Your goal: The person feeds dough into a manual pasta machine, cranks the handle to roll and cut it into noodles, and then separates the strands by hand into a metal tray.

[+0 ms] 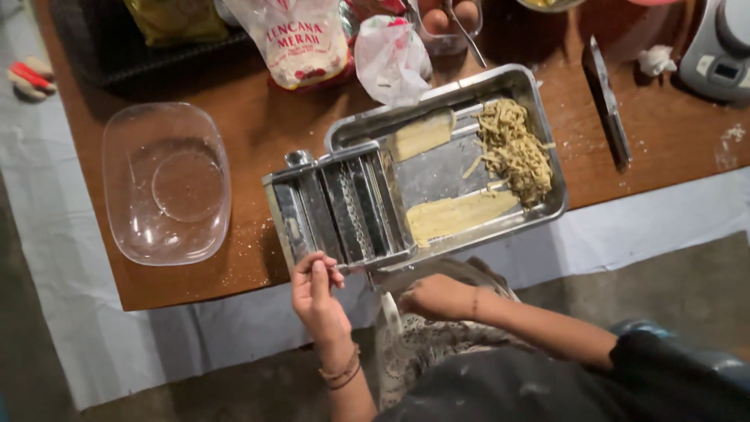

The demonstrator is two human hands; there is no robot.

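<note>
A steel pasta machine [344,207] stands at the near edge of the brown table, its far side over a steel tray [539,101]. In the tray lie two flat dough sheets [461,212] [422,134] and a heap of cut noodles [512,148]. My left hand [316,289] grips the machine's near left corner with thumb and fingers. My right hand [437,297] is curled just below the table edge under the machine's near side. A pale handle-like part [387,312] shows beside it, and I cannot tell whether the hand holds it.
A clear plastic bowl [166,184] sits left of the machine. Behind are a flour bag [301,39], a white plastic bag [391,59], a container of eggs with a spoon [449,19], a knife [608,105], a kitchen scale [719,51] and a dark tray [117,47].
</note>
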